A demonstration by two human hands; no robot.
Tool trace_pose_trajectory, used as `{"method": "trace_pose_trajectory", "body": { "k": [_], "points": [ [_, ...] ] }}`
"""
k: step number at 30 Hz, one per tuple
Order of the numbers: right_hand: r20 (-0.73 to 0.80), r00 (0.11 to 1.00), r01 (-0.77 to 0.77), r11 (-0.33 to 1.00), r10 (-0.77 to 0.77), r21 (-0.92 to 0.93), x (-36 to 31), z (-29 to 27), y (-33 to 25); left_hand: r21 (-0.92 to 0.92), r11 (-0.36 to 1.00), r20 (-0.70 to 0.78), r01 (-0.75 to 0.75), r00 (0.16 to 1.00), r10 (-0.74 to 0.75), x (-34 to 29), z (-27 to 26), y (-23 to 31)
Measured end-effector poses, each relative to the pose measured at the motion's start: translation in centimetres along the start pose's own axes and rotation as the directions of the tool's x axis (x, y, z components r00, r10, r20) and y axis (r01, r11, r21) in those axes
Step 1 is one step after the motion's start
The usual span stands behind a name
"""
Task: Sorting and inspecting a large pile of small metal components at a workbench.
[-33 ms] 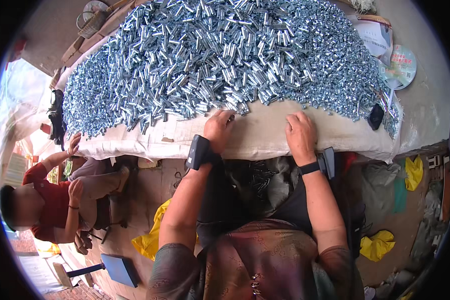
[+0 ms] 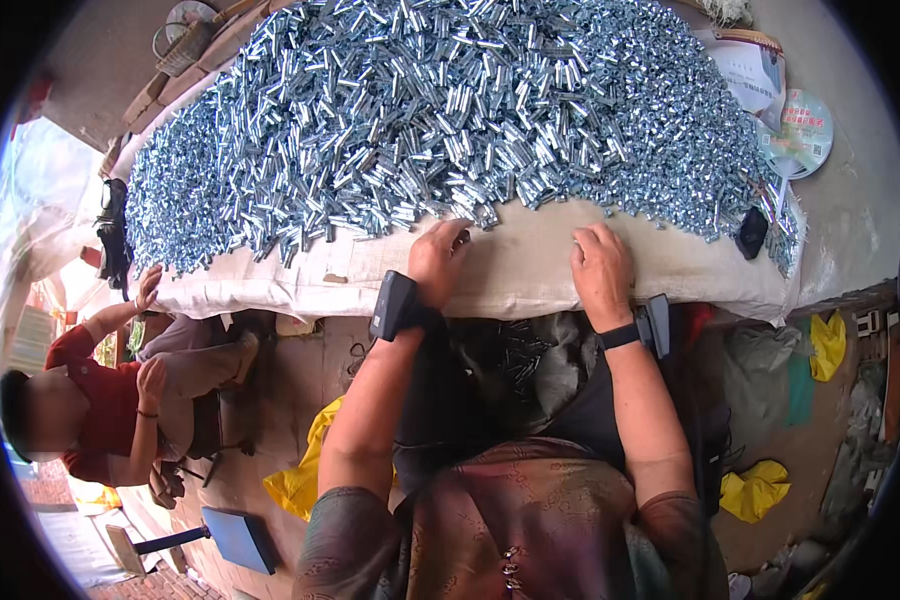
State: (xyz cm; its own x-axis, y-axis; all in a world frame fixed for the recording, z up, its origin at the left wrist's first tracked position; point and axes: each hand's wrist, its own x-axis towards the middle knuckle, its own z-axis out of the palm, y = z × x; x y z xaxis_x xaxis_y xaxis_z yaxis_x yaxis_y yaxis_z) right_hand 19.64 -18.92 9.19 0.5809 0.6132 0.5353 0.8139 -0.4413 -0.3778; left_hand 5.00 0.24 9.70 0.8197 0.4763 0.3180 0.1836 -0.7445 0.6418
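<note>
A wide heap of shiny metal pieces covers the far part of a cloth-topped table, short tubes in the middle and smaller bits at both sides. My left hand rests at the heap's near edge, its fingers curled and a dark spot showing by the thumb and forefinger. What it holds, if anything, cannot be made out. To the right, my right hand lies on the cloth just short of the heap. Its fingers are bent down and their tips hidden. Both wrists wear black straps with box-like devices.
A person in red sits at the left, one hand at the table's edge. A round fan and a dark lump lie at the right. Below are dark pieces on grey cloth, yellow bags and a blue stool.
My left hand and wrist have tilted very slightly. The right hand and the heap look the same.
</note>
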Motion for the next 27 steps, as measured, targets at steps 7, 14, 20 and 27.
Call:
{"method": "trace_pose_trajectory", "body": {
  "k": [7, 14, 20, 27],
  "points": [
    [0.276, 0.954, -0.298, 0.522, 0.122, 0.799, -1.5, 0.7, -3.2, -0.798, 0.509, 0.182, 0.322, 0.934, -0.306, -2.1, -0.1, 2.1],
    [0.464, 0.881, -0.473, 0.152, 0.094, 0.868, -2.6, 0.9, -5.5, -0.835, 0.363, 0.271, 0.414, 0.883, -0.383, -3.6, -0.6, 3.4],
    [0.451, 0.887, -0.462, 0.177, 0.099, 0.869, -2.9, 1.2, -5.7, -0.866, 0.284, 0.295, 0.412, 0.879, -0.376, -4.1, -0.6, 3.9],
    [0.454, 0.886, -0.46, 0.057, 0.093, 0.886, -2.7, 0.7, -6.3, -0.906, 0.206, 0.287, 0.37, 0.894, -0.345, -4.3, -0.5, 3.7]
  ]
}}
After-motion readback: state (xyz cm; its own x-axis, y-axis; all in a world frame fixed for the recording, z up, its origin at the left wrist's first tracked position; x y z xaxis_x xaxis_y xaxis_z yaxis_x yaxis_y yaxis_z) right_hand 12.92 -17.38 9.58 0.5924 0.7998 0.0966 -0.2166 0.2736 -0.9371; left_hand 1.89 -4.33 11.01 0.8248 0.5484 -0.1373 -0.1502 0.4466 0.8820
